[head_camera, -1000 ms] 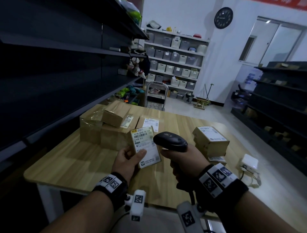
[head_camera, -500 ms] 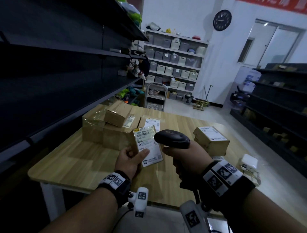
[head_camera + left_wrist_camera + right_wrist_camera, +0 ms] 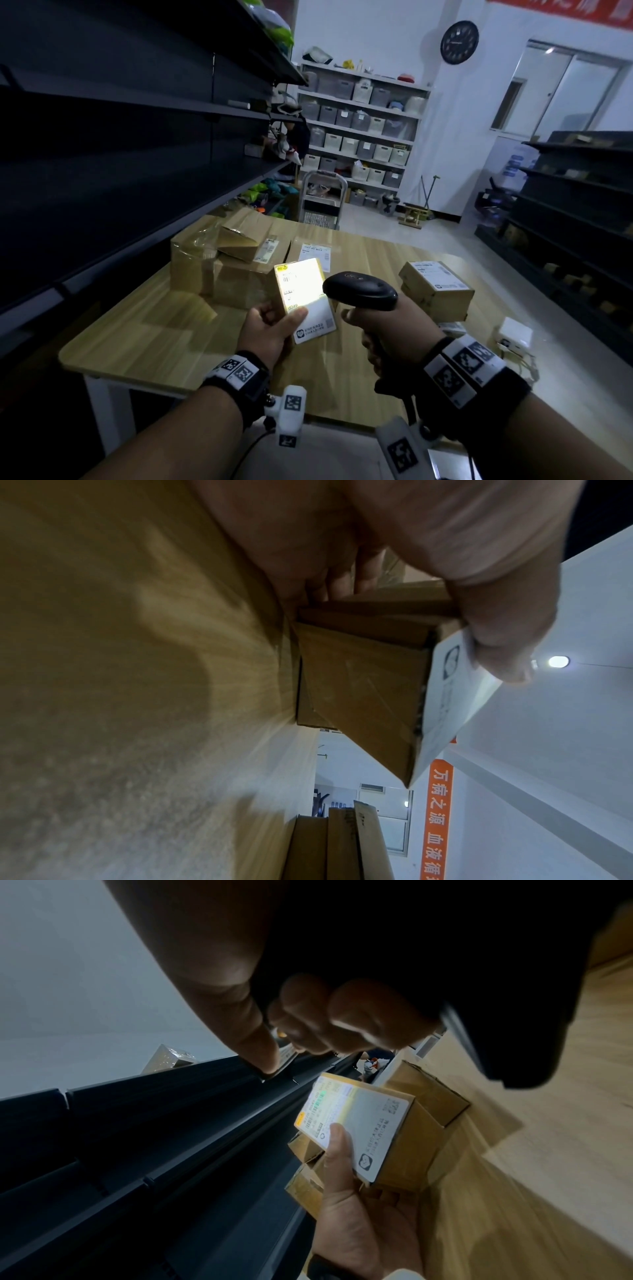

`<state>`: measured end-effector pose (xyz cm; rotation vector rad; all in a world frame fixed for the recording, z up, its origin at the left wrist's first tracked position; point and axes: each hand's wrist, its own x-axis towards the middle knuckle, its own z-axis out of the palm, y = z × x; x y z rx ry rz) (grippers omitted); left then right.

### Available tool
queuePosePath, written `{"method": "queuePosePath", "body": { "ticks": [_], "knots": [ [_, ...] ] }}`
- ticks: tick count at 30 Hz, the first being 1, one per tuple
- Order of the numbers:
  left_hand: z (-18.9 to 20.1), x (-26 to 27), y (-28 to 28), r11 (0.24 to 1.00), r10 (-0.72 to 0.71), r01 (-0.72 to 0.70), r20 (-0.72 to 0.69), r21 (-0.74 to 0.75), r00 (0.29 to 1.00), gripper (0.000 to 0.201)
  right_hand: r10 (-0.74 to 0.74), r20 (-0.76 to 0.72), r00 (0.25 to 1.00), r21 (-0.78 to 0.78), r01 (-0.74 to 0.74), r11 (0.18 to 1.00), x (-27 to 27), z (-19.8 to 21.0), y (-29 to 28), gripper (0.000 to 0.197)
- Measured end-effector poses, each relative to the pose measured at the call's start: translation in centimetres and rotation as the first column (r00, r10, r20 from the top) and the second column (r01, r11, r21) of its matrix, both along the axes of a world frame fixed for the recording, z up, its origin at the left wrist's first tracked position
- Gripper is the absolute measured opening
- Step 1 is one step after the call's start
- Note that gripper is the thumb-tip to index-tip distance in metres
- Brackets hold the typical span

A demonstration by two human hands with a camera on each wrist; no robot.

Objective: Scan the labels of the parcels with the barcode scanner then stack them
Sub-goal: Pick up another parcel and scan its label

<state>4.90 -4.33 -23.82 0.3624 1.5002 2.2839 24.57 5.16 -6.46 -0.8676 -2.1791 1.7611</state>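
My left hand (image 3: 274,329) grips a small cardboard parcel (image 3: 306,301) above the wooden table (image 3: 164,346), its white label tilted up and to the right. The thumb lies across the label. My right hand (image 3: 383,329) grips the handle of a black barcode scanner (image 3: 359,291), whose head points left at the label from close by. The scanner's light glows bright on the label's upper half. In the left wrist view the thumb (image 3: 496,631) presses the label edge of the parcel (image 3: 363,685). In the right wrist view the lit parcel (image 3: 356,1123) sits in the left hand (image 3: 359,1218).
A pile of brown parcels (image 3: 222,267) lies at the table's back left, one labelled parcel (image 3: 313,253) behind. A stack of labelled parcels (image 3: 435,287) stands on the right. A white adapter (image 3: 515,334) with cables lies near the right edge. Dark shelving (image 3: 120,137) runs along the left.
The scanner's light has come on and now glows on the parcel's label. Both hands keep much the same places and the same holds.
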Motion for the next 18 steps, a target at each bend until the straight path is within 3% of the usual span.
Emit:
{"method": "queuePosePath", "body": {
  "ticks": [9,18],
  "knots": [
    [-0.2,-0.2,0.2,0.997,0.052,-0.049,0.054,-0.06,0.997,0.11,-0.02,-0.093,0.995,-0.127,0.008,0.992,-0.2,-1.2,0.7,0.011],
    [0.8,0.8,-0.5,0.999,0.023,-0.021,0.035,-0.046,0.999,0.114,-0.18,-0.294,0.939,-0.489,0.014,0.872,0.9,-5.4,5.3,0.033]
  ]
}}
